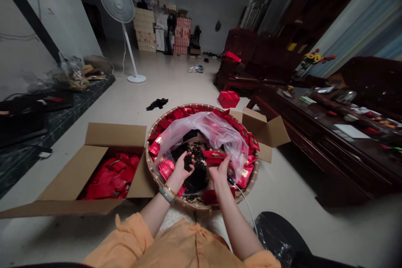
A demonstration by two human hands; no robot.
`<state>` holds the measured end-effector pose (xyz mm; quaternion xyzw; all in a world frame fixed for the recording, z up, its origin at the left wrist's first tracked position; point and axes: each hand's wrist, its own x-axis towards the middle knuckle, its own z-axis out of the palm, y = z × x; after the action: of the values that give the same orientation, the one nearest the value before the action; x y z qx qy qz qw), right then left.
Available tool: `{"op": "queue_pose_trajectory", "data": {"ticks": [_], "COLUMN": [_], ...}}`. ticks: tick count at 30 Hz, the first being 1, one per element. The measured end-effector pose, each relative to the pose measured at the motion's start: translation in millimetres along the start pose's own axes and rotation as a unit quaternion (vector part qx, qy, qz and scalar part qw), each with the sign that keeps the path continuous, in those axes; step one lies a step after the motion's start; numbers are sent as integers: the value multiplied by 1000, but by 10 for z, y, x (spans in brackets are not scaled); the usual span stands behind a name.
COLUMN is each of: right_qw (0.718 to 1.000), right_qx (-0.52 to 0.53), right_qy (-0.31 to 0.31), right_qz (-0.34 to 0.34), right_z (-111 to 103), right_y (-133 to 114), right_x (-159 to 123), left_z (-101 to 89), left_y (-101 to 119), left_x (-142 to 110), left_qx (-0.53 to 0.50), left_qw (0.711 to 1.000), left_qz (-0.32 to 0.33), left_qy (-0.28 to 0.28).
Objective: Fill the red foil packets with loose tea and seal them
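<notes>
A round woven basket stands in front of me, lined round the inside with red packets. A crumpled translucent plastic bag lies open in it, with dark, loose, leaf-like bits inside. My left hand is over these bits, palm turned up and fingers apart; whether a few bits lie on the palm I cannot tell. My right hand grips a red packet, lying sideways with its end toward my left hand. Beside the right wrist is a dark device with a white cable.
At the left, an open cardboard box holds red packets. Another open box stands behind the basket's right side, near a red carton. A dark wooden table flanks the right. A white fan stands farther back.
</notes>
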<state>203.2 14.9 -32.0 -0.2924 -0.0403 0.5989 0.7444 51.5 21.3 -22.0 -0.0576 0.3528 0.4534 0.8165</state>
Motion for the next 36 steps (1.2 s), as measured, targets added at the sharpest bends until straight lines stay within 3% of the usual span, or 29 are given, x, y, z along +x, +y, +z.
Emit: {"op": "queue_pose_trajectory", "data": {"ticks": [3, 5, 10, 13, 15, 17, 19, 20, 22, 24, 25, 27, 30, 36], "right_qw": [1000, 1000, 998, 997, 997, 987, 943, 906, 796, 654, 598, 523, 479, 506], "right_qx": [8, -6, -21, -26, -55, -130, -249, -321, -467, -573, -610, -667, -711, -697], "right_qy": [-10, -24, -58, -76, -57, -17, -28, -76, -259, -417, -450, -465, -449, -424], "right_qz": [7, 11, 12, 19, -6, -94, -217, -267, -287, -265, -260, -257, -253, -278], "right_z": [-14, 2, 79, 83, 56, 29, 39, 67, 164, 281, 330, 384, 360, 267], "right_y": [32, 65, 228, 315, 311, 239, 119, 53, -66, -148, -173, -197, -184, -98], "right_x": [-10, -18, -33, -47, -75, -129, -201, -236, -281, -277, -258, -201, -131, -102], "left_z": [50, 97, 173, 170, 157, 145, 141, 143, 155, 169, 173, 171, 156, 203], "left_y": [5, -13, -74, -42, 27, 126, 234, 285, 367, 421, 439, 459, 471, 525], "left_x": [-79, -151, -274, -263, -227, -184, -144, -126, -96, -74, -65, -48, -17, -18], "left_qx": [76, 164, 316, 409, 472, 505, 539, 558, 592, 621, 634, 656, 676, 685], "left_qw": [997, 985, 944, 902, 864, 839, 811, 795, 765, 737, 725, 705, 687, 687], "left_qz": [-12, 15, 75, 130, 174, 201, 228, 237, 253, 265, 268, 270, 266, 241], "left_qy": [-23, -39, -61, -54, -32, -10, 8, 10, 12, 13, 14, 19, 31, 19]}}
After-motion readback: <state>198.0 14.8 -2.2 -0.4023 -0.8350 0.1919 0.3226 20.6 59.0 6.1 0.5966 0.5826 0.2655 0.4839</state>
